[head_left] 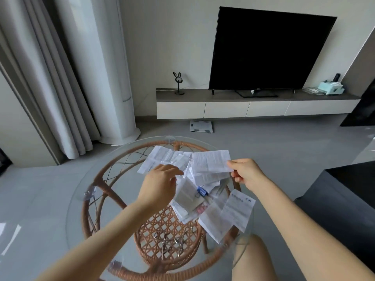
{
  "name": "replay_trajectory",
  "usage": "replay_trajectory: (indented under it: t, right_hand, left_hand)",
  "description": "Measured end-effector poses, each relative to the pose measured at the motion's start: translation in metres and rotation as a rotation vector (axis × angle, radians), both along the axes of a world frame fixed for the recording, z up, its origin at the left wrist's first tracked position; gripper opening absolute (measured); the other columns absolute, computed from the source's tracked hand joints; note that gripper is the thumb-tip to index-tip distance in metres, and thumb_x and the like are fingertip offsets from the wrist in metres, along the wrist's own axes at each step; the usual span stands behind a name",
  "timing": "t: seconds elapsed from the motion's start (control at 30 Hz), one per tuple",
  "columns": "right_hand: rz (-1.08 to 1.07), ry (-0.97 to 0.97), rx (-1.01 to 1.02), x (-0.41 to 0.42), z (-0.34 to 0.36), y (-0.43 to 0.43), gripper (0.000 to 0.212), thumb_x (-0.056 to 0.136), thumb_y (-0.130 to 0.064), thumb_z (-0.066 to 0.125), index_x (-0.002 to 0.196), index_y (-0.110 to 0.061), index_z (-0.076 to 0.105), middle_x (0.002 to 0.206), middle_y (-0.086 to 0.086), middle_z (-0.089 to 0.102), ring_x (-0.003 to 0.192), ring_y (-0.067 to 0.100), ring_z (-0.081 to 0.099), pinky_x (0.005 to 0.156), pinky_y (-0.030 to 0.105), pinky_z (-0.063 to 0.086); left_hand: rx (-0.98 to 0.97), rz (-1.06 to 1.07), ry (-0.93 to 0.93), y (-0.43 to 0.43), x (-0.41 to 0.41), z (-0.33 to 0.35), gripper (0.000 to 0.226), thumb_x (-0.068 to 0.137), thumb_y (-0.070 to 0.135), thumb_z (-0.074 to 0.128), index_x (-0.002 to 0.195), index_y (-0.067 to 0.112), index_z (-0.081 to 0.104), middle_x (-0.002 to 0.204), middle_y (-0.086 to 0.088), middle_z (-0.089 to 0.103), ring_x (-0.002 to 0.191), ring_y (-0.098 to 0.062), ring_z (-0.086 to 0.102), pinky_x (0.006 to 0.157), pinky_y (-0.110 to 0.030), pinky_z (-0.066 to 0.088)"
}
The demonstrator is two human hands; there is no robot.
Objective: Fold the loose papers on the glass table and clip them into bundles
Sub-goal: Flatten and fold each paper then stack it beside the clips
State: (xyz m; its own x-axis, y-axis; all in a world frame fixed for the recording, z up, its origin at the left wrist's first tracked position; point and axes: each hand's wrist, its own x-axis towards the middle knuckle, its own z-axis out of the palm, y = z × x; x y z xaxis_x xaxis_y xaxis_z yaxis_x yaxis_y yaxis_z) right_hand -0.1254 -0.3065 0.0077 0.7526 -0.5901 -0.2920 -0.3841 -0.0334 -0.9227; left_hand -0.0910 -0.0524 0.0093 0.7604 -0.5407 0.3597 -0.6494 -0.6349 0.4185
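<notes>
Loose printed papers (164, 161) lie scattered over the round glass table (81, 191), which sits on a rattan frame. My right hand (244, 172) pinches the right edge of one white printed sheet (211, 162) and holds it lifted above the pile. My left hand (160, 184) hovers over the middle of the pile with fingers loosely curled, its fingertips at the papers; I cannot tell if it grips one. A blue binder clip (201, 191) lies among the papers beside a folded sheet (185, 194). Two more sheets (237, 211) lie at the near right edge.
Metal clips or rings (170, 243) lie on the woven lower shelf under the glass. My bare knee (251, 258) is at the table's near right side. Beyond stand a TV (267, 53) on a low cabinet, a bathroom scale (201, 126) on the floor and curtains (40, 78).
</notes>
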Motion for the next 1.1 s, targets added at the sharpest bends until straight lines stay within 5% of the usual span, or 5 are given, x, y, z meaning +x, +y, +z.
replay_trajectory:
  t: [0.27, 0.5, 0.7, 0.93, 1.1]
  right_hand:
    - [0.02, 0.296, -0.384, 0.047, -0.036, -0.017, 0.025, 0.077, -0.012, 0.064, 0.058, -0.011, 0.048, 0.053, 0.002, 0.045, 0.049, 0.018, 0.044, 0.05, 0.023, 0.032]
    - [0.443, 0.021, -1.074, 0.042, -0.051, -0.013, 0.045, 0.081, -0.008, 0.062, 0.123, -0.021, 0.06, 0.122, -0.001, 0.057, 0.114, 0.023, 0.049, 0.09, 0.029, 0.042]
    - [0.751, 0.101, -1.023, 0.041, -0.067, -0.008, 0.048, 0.09, -0.049, 0.053, 0.136, -0.035, 0.049, 0.146, -0.021, 0.038, 0.139, 0.003, 0.025, 0.115, 0.024, -0.013]
    - [0.918, 0.306, -1.124, 0.06, -0.048, 0.007, 0.043, 0.093, -0.03, 0.053, 0.134, -0.02, 0.041, 0.137, -0.003, 0.038, 0.127, 0.02, 0.038, 0.109, 0.039, 0.022]
    - [0.904, 0.327, -1.155, 0.072, -0.04, 0.009, 0.049, 0.086, -0.018, 0.058, 0.132, -0.026, 0.041, 0.136, -0.002, 0.041, 0.126, 0.02, 0.039, 0.11, 0.039, 0.025]
  left_hand:
    - [0.224, -0.111, 0.186, -0.095, 0.064, -0.019, 0.028, 0.097, 0.021, 0.049, 0.12, 0.023, 0.065, 0.128, 0.003, 0.06, 0.117, -0.017, 0.053, 0.097, -0.029, 0.044]
    - [0.317, -0.084, 0.277, -0.114, 0.079, -0.051, 0.025, 0.088, 0.019, 0.064, 0.113, 0.022, 0.068, 0.114, 0.002, 0.059, 0.108, -0.018, 0.055, 0.092, -0.031, 0.047]
    - [0.236, -0.095, 0.332, -0.106, 0.084, -0.054, 0.02, 0.086, 0.022, 0.066, 0.105, 0.021, 0.072, 0.11, 0.004, 0.065, 0.102, -0.014, 0.059, 0.086, -0.026, 0.048]
    - [0.357, 0.499, 0.295, -0.069, 0.139, -0.044, 0.03, 0.091, 0.039, 0.055, 0.113, 0.02, 0.062, 0.119, -0.007, 0.056, 0.104, -0.025, 0.055, 0.085, -0.035, 0.047]
    - [0.332, 0.439, 0.488, -0.059, 0.16, -0.051, 0.045, 0.087, 0.052, 0.06, 0.064, 0.017, 0.044, 0.069, 0.002, 0.049, 0.058, -0.012, 0.045, 0.053, -0.024, 0.042]
